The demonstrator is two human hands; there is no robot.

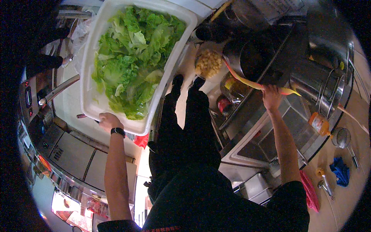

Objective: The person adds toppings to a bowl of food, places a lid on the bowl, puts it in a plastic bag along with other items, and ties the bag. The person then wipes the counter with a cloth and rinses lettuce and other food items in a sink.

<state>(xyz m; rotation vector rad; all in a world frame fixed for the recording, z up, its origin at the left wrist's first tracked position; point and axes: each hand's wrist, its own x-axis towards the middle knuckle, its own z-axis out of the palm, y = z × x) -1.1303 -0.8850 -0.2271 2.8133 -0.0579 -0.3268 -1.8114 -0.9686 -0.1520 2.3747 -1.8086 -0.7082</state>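
Observation:
A white plastic tub (87, 95) holds torn leafy lettuce (130, 61), which looks wet. My left hand (111, 121), with a black wristband, is at the tub's near left corner, fingers on its rim; its exact hold is partly hidden. My right hand (272, 97) is closed around a long, thin, yellow and red curved thing (246, 82), perhaps a flexible handle or hose. Its far end reaches towards a dark round pot (255, 58), and its near end points at a steel pot (313, 84).
A bowl of pale cubed food (208, 63) stands beyond my feet. At the right are an orange-filled squeeze bottle (318, 124), a mesh strainer (341, 137), a blue cloth (339, 171) and a pink cloth (309, 191). A wooden-handled tool (59, 90) lies left of the tub.

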